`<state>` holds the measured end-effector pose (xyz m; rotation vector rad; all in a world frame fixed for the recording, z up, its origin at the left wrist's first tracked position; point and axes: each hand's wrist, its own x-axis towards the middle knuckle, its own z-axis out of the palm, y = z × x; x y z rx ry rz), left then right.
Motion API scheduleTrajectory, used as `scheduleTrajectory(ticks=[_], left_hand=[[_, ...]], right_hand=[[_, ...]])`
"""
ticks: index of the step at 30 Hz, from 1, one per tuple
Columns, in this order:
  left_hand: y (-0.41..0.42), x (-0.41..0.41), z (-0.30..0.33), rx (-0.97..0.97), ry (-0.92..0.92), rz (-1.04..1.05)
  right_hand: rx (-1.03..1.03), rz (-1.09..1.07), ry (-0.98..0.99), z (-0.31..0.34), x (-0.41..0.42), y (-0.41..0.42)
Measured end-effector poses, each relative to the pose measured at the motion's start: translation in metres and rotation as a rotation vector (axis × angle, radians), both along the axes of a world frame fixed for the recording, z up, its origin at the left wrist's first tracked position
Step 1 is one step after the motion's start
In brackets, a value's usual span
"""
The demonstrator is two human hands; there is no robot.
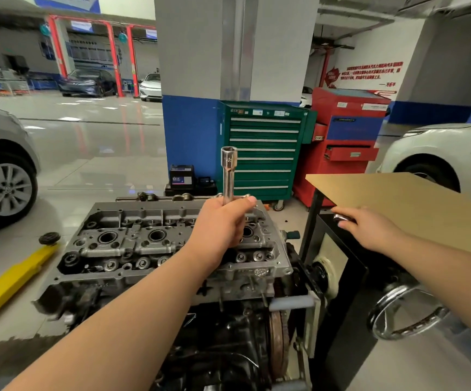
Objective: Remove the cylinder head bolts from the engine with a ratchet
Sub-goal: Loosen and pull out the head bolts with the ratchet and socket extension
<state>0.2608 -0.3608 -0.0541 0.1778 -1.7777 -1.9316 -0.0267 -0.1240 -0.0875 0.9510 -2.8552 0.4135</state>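
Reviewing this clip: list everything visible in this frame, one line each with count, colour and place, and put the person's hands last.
engine: one, grey and black, centre, on a stand
long socket: one, chrome, upright above the engine, open end up
small metal piece: one, chrome, at the board's near edge
board table: one, tan top, black frame, right
handwheel: one, chrome, lower right
tool cabinet: one, green, behind the engine
tool cart: one, red, drawer open, right of the cabinet
battery: one, black, floor by the pillar
pillar: one, grey over blue
lift arm: one, yellow, left floor
cars: four, grey left, white right, dark and white far back
left hand: grips the socket
right hand: fingers on the metal piece
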Motion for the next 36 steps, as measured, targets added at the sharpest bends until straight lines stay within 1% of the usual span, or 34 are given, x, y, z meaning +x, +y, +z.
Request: scheduleTrajectory(ticks=[3,6,9,14,15,17,20,22,25,29,31,36], left_hand=[[0.001,0.000,0.001,-0.016,-0.007,0.000],[0.001,0.001,0.002,-0.028,-0.022,0.017],[0.001,0.002,0.001,-0.036,-0.028,0.030],[0.002,0.004,0.005,-0.026,-0.058,0.025],[0.002,0.005,0.006,-0.023,-0.065,0.025],[0.005,0.007,0.009,-0.021,-0.077,0.038],[0.010,0.010,0.025,-0.061,-0.057,0.095],[0.009,0.012,0.047,-0.030,0.024,0.100],[0.000,0.018,0.084,0.011,0.122,0.081],[-0.019,0.035,0.099,0.001,0.109,0.061],[-0.026,0.043,0.095,-0.011,0.097,0.063],[-0.035,0.063,0.076,-0.060,0.051,0.120]], right_hand=[[0.076,-0.035,0.056,-0.016,-0.002,0.006],[0.167,-0.047,0.120,-0.018,-0.001,0.010],[0.214,-0.088,0.127,-0.016,0.008,0.012],[0.232,-0.136,0.115,0.001,0.040,0.006],[0.208,-0.127,0.132,0.007,0.048,0.001],[0.082,-0.061,0.174,0.021,0.068,-0.013],[-0.183,0.137,0.209,0.043,0.109,-0.042],[-0.288,0.285,0.158,0.054,0.141,-0.062],[-0.366,0.472,-0.006,0.064,0.185,-0.086],[-0.474,0.572,-0.169,0.073,0.222,-0.113],[-0.481,0.599,-0.205,0.074,0.234,-0.126],[-0.462,0.685,-0.200,0.061,0.254,-0.152]])
